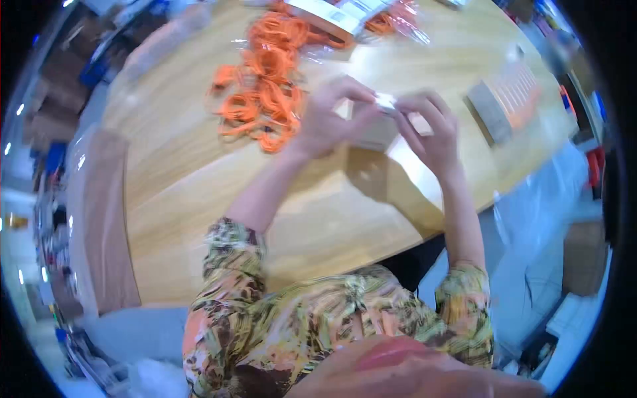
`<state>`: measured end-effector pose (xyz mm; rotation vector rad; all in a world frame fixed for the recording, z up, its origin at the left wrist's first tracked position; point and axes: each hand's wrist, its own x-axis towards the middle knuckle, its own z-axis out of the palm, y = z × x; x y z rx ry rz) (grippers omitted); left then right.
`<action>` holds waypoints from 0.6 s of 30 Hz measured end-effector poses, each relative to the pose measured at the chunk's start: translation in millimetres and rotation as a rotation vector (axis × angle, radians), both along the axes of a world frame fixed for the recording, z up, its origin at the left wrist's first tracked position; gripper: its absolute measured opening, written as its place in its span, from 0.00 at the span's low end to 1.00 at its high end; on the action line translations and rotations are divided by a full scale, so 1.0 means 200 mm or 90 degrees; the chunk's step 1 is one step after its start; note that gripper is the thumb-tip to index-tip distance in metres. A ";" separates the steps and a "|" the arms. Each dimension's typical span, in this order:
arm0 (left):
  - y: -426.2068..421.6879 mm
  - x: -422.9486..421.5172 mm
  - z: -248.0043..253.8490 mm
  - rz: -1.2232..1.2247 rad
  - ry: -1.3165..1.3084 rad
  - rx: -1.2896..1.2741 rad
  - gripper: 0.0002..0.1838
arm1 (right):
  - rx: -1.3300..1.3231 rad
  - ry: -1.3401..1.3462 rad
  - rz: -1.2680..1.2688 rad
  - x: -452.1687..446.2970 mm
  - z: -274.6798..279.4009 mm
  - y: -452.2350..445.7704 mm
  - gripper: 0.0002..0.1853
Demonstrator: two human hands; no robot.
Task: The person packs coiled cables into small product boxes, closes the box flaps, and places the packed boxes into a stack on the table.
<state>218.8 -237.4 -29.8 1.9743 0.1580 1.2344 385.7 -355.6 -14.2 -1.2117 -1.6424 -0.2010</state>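
Both hands are up over the pale wooden table (199, 205), and between them is a small, bright white piece (385, 101), pinched at the fingertips above a pale, boxy object (375, 134). The left hand (326, 118) has its grip closed on the near-left end, thumb and forefinger together; the right hand (432, 131) has its grip clamped on the opposite end, the fingers curled. From where I stand, motion blur hides the piece's exact outline and material, though it looks light enough for fingertips alone. I'd guess it is fairly stiff and perhaps a bit slick, given the glare; if it is thin, squeezing hard could bend or mark it. The two ends seem the best places to take hold, with light, even pressure. Its long axis runs roughly crosswise, from one hand to the other, dipping slightly toward the right hand and the person. Which end is the front, I can't tell. The looped orange cords (269, 99) lie beyond the left forearm, and a grey, box-like holder with orange strips (504, 103) sits to the right.
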 end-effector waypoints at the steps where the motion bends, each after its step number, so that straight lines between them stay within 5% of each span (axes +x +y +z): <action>1: 0.00 -0.02 0.01 -0.007 0.012 -0.031 0.07 | -0.007 -0.020 -0.007 -0.02 0.02 0.00 0.13; 11: 0.02 -0.05 -0.06 -0.003 -0.074 0.171 0.06 | -0.023 -0.175 0.014 0.04 -0.08 -0.02 0.22; 18: 0.03 0.01 -0.21 0.026 -0.087 0.148 0.13 | -0.028 -0.074 0.013 0.03 -0.23 0.03 0.26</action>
